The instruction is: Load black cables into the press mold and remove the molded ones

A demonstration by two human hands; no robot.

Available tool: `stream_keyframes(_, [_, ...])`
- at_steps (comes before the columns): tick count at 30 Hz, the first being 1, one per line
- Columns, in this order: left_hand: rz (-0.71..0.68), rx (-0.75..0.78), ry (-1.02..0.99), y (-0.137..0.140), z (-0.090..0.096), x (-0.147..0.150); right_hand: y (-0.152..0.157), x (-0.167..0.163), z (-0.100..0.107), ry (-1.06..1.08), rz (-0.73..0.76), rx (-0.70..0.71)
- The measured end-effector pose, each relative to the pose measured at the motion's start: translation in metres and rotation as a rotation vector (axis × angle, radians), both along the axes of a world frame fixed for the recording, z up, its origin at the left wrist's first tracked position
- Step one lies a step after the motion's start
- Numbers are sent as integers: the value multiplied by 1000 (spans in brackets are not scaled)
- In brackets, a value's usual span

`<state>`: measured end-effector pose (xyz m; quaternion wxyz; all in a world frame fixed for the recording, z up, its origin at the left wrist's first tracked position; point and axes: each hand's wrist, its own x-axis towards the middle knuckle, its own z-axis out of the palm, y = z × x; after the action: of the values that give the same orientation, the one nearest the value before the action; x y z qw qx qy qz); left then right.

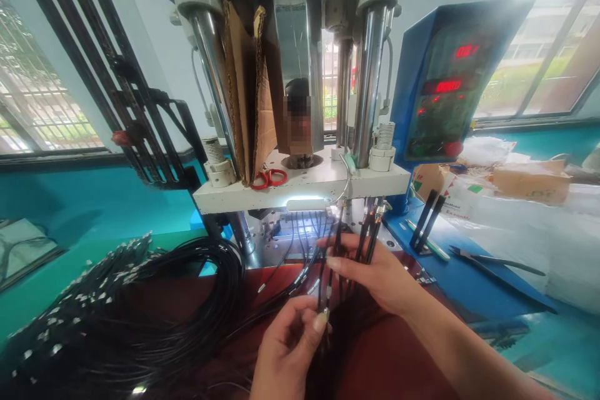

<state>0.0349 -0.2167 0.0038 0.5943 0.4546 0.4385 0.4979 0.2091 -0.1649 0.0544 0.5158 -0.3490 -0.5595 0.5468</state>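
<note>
My left hand (289,345) is closed in a pinch on a thin black cable (330,275), just below a small metal fitting on it. Above and to the right, my right hand (382,272) is wrapped round several black cables (372,239) that stand roughly upright, their metal ends pointing up. Its thumb and forefinger reach to the cable at my left hand. Behind my hands, more thin cables run from the lit metal mould (295,228) of the press down to the dark red tabletop (379,356).
A large coil of black cables (229,262) with metal ends lies at left. Red-handled scissors (269,179) and folded cardboard (246,94) rest on the press plate (300,195). At right are pliers (492,259), a blue surface (487,290) and a blue control box (435,81) with red digits.
</note>
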Motion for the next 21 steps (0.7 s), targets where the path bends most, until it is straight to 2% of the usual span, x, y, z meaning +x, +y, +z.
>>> stream_keyframes(4, [-6, -6, 13, -1, 4, 1, -2, 1, 5, -36, 21, 15])
stream_keyframes(7, [-26, 4, -19, -2, 15, 6, -4, 0, 8, -35, 43, 32])
stream_keyframes(12, [-185, 18, 26, 5, 30, 11, -6, 0, 9, -40, 30, 78])
stream_keyframes(16, [-454, -63, 228, 7, 24, -7, -4, 2, 7, 3, -48, 78])
stream_keyframes(18, [-480, -114, 308, 4, 24, -22, -3, 3, 6, 27, -73, 46])
stream_keyframes(21, [-490, -195, 383, -4, 39, -42, -2, 2, 5, 72, -75, -34])
